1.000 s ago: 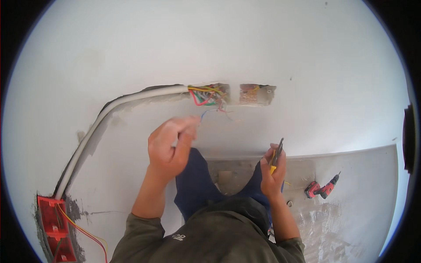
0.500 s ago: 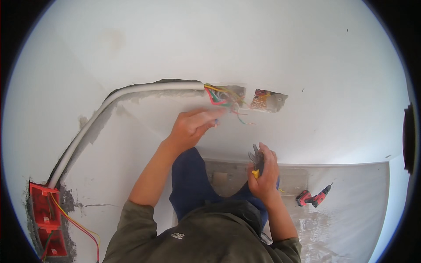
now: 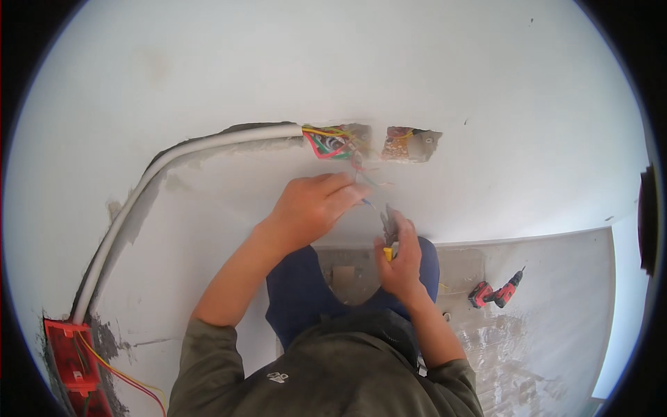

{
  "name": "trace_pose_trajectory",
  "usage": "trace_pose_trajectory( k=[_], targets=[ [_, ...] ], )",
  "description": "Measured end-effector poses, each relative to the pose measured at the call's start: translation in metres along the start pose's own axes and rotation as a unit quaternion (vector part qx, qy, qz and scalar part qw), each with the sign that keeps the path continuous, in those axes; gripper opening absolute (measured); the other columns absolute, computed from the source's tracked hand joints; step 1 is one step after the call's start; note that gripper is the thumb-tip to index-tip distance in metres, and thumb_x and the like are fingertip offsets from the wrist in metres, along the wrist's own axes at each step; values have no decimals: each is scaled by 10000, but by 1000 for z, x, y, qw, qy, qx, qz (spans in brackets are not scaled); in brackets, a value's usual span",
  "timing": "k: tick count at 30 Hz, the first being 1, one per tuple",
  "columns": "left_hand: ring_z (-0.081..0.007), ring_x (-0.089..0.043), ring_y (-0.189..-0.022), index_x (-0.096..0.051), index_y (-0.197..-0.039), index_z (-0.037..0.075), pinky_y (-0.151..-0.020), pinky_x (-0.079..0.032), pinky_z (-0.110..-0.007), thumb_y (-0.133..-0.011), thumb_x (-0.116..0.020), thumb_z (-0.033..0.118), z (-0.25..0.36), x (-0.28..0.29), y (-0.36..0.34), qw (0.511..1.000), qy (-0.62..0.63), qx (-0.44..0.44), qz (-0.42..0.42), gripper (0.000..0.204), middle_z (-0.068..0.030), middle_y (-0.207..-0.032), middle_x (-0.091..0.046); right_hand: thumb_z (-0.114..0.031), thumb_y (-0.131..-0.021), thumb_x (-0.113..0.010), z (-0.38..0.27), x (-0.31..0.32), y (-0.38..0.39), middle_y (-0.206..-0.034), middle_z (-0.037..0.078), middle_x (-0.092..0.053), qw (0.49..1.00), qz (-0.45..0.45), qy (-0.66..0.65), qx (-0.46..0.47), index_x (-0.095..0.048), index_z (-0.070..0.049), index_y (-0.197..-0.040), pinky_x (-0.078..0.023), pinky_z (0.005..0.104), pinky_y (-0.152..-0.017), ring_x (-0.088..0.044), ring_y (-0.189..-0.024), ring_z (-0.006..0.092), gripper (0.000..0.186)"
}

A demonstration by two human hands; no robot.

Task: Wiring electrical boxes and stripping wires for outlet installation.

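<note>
left hand (image 3: 310, 207) is pinched, it seems, on a thin blue wire (image 3: 367, 202), though the fingertips are blurred; yellow-handled pliers (image 3: 388, 224) are gripped by the right hand (image 3: 404, 263); both things are held below the left wall hole (image 3: 360, 131), where coloured wires (image 3: 335, 145) are bunched; the blue wire's long axis is slanted right and a little down, its tip pointed toward the pliers, just beside them; the pliers are nearly upright, nose pointed up and slightly left; whether their jaws are parted cannot be told; it looks as if the wire's end is being lined up; for the next move, the tip should be kept steady and met by the nose
</note>
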State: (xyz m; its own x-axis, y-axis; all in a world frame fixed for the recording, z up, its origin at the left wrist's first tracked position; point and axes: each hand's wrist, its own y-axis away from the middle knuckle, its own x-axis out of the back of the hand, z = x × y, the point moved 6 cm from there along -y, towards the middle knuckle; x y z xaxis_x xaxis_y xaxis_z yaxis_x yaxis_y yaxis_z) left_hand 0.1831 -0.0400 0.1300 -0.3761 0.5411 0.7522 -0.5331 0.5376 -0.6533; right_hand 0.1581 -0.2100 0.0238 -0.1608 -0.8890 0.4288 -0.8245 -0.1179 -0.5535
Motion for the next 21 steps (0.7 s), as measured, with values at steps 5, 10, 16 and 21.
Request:
trace_pose_trajectory(
  k=[5,10,16,21],
  targets=[
    [-255,-630,-682,-713,-1028,75,-548,-497,-353,-790,-756,65,9,-5,-13,999,23,36,24,242,-67,-808,-610,-13,-831,-635,-6,-11,-2,-1134,227,-566,1000,23,-14,15,-452,28,-1360,-486,427,-826,-576,-973,387,562],
    [-261,-633,-643,-736,-1022,69,-539,-492,-360,-801,-765,73,19,-17,-15,997,-3,78,27,223,-85,-841,-646,1,-828,-633,-4,-12,-8,-1108,221,-564,997,57,-52,-28,-441,24,-1379,-476,420,-813,-572,-947,381,584],
    [-280,-641,-645,-728,-1003,33,-544,-498,-359,-806,-748,38,16,-23,-16,994,14,95,46,198,-107,-845,-660,14,-820,-632,-9,-17,-23,-1074,217,-559,992,91,-81,-42,-451,20,-1361,-466,432,-787,-566,-908,372,571],
    [-300,-651,-683,-720,-993,21,-570,-510,-365,-813,-717,11,14,-23,-15,992,25,118,29,180,-130,-871,-672,24,-794,-634,-13,-23,-29,-1065,221,-565,991,128,-51,-5,-438,15,-1365,-465,450,-766,-568,-900,385,603]
  ],
)
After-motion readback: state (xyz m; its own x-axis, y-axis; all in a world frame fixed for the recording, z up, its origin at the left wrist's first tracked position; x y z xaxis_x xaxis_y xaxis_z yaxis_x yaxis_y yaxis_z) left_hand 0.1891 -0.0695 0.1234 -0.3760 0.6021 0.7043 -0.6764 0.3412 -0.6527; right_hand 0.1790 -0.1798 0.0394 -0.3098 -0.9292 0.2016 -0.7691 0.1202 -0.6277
